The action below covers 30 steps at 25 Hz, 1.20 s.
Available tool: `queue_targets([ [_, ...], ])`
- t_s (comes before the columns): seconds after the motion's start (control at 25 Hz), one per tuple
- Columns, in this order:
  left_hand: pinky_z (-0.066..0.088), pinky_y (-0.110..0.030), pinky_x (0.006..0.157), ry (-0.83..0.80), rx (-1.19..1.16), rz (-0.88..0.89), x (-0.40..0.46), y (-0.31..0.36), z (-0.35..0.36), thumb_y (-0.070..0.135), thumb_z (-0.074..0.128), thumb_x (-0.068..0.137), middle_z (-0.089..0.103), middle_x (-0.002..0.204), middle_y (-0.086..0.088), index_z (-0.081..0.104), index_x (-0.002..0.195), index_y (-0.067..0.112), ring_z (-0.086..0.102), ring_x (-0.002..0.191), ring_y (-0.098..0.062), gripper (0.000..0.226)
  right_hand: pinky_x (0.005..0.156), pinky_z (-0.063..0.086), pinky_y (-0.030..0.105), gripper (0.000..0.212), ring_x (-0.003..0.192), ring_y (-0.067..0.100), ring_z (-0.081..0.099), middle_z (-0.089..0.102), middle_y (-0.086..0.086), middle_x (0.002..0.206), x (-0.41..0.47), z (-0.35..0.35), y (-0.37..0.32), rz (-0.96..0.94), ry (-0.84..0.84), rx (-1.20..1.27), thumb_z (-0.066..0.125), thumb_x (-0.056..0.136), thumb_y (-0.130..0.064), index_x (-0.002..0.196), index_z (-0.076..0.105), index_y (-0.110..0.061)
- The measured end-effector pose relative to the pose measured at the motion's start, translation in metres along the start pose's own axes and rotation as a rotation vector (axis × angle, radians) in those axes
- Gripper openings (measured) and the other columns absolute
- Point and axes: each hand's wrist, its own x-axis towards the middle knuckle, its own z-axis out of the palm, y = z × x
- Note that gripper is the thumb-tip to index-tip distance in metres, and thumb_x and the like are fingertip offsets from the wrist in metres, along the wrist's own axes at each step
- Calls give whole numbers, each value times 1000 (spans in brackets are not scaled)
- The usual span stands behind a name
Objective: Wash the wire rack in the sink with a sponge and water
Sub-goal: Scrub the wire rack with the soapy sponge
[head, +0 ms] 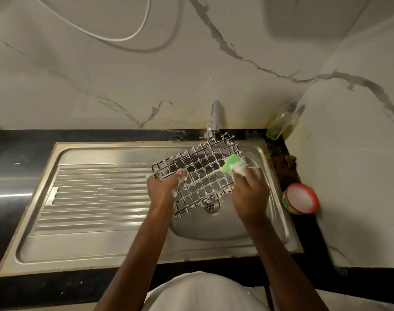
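**Soapy wire rack held over the sink bowl**

The wire rack point(199, 172) is held tilted above the bowl of the steel sink point(214, 239), at the sink's right end, with its far corner up near the tap point(215, 116) and its near corner low over the drain point(211, 205). White foam clings to most of its grid.

The left hand point(163, 187) grips the rack's left edge, fingers curled round the wires and flecked with suds. The right hand point(250, 191) is clenched round a green sponge point(233, 163), which is pressed against the rack's upper right part; foam covers the fingertips there.

The ribbed draining board point(97, 198) takes up the left part of the sink and carries a few white specks of foam. The sink is set into a dark counter point(12, 158) that runs along a marble-patterned wall point(124, 75).

At the counter's far right corner a clear bottle point(280, 122) of yellowish liquid leans against the wall. Along the right edge, just beside the sink's rim, sits a small round tub point(301, 198) with a red rim and white contents, and beyond it a brown smudge point(283, 160) lies on the counter. A white cable point(133, 33) hangs in a loop on the wall above.
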Motion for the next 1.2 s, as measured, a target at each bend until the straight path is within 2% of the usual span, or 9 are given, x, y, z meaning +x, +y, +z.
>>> queue_targets([
  [0.08, 63, -36, 73, -30, -1, -10, -4, 1, 3, 43, 100, 34, 74, 115, -18, 53, 135, 2, 76, 97, -28, 119, 56, 55, 37, 29, 81, 27, 63, 71, 14, 93, -15, 9, -37, 39, -47, 128, 51, 102, -10, 91, 76, -1],
  [0.24, 61, -37, 67, -83, 4, -20, -22, 13, 2, 35, 105, 45, 67, 126, -18, 44, 144, 1, 73, 98, -29, 121, 62, 58, 41, 18, 86, 34, 67, 73, 15, 98, -31, 4, -40, -390, -160, 133, 59, 98, -10, 91, 74, -5],
  [0.36, 52, -30, 73, -15, 17, -3, -15, 11, -4, 22, 98, 65, 62, 132, -15, 30, 154, 2, 65, 113, -28, 114, 57, 57, 45, 17, 88, 38, 66, 71, 17, 99, 8, 2, 1, 11, -65, -20, 57, 91, -5, 94, 73, -1],
  [0.44, 57, -32, 74, -10, 35, 17, -14, 11, -2, 27, 100, 56, 65, 128, -17, 34, 150, 4, 69, 109, -30, 117, 60, 56, 45, 13, 86, 36, 64, 71, 16, 97, 8, 6, -17, 117, -21, 58, 63, 86, 2, 94, 74, -2],
  [0.6, 65, -54, 73, -53, 47, 21, 8, -16, 3, 56, 102, 14, 71, 119, -22, 51, 140, 5, 75, 97, -38, 145, 70, 56, 40, 33, 88, 30, 64, 73, 12, 98, -26, 6, -51, -325, -127, 158, 46, 105, -14, 92, 75, -6],
  [0.68, 64, -55, 79, -61, 69, 25, 5, -15, 0, 64, 99, 9, 72, 122, -19, 52, 141, 5, 74, 102, -36, 152, 66, 55, 43, 22, 88, 29, 61, 72, 11, 98, -7, 4, -17, -166, -92, 44, 53, 100, -9, 94, 75, -7],
  [0.84, 58, -52, 96, -71, 42, -17, -18, 3, 1, 28, 101, 56, 65, 132, -19, 35, 153, 3, 67, 117, -37, 120, 66, 53, 41, 18, 89, 29, 58, 72, 12, 97, 0, 4, -14, 135, 24, -2, 60, 82, 1, 91, 74, -6],
  [1.0, 61, -54, 89, -138, -21, -6, -9, -9, 5, 62, 98, 7, 71, 125, -21, 45, 149, 7, 72, 108, -38, 161, 67, 52, 38, 40, 85, 29, 63, 72, 9, 96, -8, -6, -42, -215, -66, 91, 39, 105, -11, 89, 76, -8],
  [1.2, 60, -57, 93, -106, -30, -17, -23, 0, 4, 44, 105, 32, 67, 126, -20, 38, 152, 7, 70, 111, -39, 142, 66, 58, 45, 23, 91, 32, 66, 73, 9, 97, 22, 7, -12, 291, -22, 155, 56, 83, -3, 92, 77, -8],
])
